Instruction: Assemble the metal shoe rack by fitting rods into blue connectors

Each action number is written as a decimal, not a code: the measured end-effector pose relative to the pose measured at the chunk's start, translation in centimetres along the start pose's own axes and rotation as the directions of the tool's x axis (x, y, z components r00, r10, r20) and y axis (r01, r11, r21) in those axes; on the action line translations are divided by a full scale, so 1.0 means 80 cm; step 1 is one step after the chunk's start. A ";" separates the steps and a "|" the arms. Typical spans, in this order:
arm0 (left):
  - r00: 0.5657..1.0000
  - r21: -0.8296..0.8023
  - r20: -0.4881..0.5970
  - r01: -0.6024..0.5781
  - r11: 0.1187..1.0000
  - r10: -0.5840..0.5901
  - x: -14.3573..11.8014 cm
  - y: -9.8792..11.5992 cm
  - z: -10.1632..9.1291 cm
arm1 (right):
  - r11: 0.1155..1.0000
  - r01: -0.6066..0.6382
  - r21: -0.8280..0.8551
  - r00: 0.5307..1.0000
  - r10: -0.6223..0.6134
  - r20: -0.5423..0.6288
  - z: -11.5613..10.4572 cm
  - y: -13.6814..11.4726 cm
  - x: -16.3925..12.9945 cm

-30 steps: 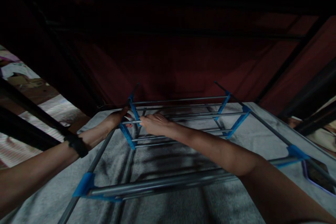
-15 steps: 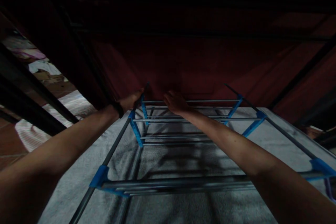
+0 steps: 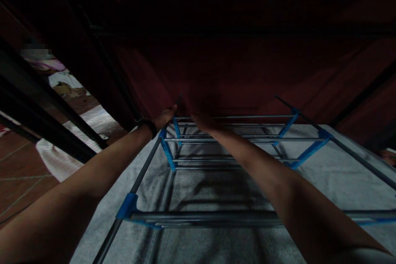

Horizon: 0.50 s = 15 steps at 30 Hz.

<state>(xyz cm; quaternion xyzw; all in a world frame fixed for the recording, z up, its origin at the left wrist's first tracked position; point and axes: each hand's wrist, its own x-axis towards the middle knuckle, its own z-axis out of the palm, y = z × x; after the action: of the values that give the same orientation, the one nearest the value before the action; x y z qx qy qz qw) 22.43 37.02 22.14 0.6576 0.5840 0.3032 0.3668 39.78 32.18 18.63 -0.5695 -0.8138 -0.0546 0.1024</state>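
Rack frame lying on grey blanket, shelves already clipped in; left hand closed on far side pole, right hand at farthest rung (grip indiscernible in gloom); far end unfinished.

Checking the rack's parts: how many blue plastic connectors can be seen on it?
6: two far left, two far right, one near left, one at the right edge. Arms may hide more.
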 end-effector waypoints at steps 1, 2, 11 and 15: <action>1.000 0.016 0.002 -0.013 1.000 0.013 -0.001 0.000 0.000 | 1.000 0.007 0.002 1.000 -0.007 -0.007 0.004 0.002 0.003; 1.000 0.031 0.004 -0.019 0.999 0.019 -0.002 0.000 0.000 | 1.000 0.014 0.001 1.000 -0.014 -0.019 0.007 0.004 0.006; 0.999 0.134 -0.003 0.032 0.990 -0.032 0.012 -0.003 0.002 | 0.995 0.087 -0.054 0.996 -0.088 -0.011 0.020 0.013 0.010; 1.000 0.233 -0.010 0.025 0.972 -0.024 0.019 -0.005 0.000 | 0.991 0.089 -0.095 0.996 -0.090 0.000 0.011 0.009 0.009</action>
<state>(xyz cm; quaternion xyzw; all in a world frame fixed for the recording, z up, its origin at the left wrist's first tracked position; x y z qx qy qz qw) 22.45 38.55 21.77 0.6878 0.6249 0.2304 0.2887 40.15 33.29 17.92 -0.5365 -0.8348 -0.0989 0.0744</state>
